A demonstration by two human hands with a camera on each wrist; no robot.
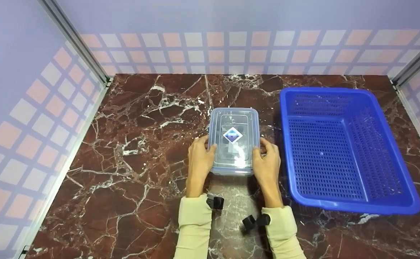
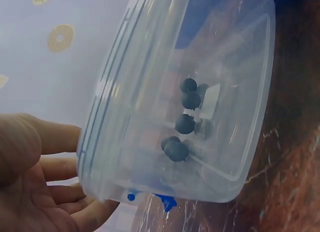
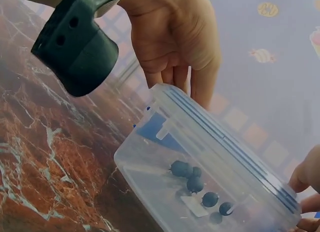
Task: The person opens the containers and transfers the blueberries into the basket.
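Note:
A clear plastic food container (image 1: 234, 158) with a clear lid and a diamond-shaped sticker (image 1: 233, 135) is between my two hands. My left hand (image 1: 199, 156) grips its left side, thumb on the lid's edge and fingers around the rim. On the right side, my right hand (image 1: 267, 158) holds the rim the same way. Through the container wall, the left wrist view shows several small dark round fruits like blueberries (image 2: 185, 124) and a small white slip (image 2: 211, 101). Whether the container touches the table cannot be told.
A blue perforated plastic basket (image 1: 325, 158) stands to the right of the hands on the brown marbled table (image 1: 134, 201). Patterned panels (image 1: 195, 21) enclose the table at the back and sides. Black camera mounts (image 1: 215, 202) are on both wrists.

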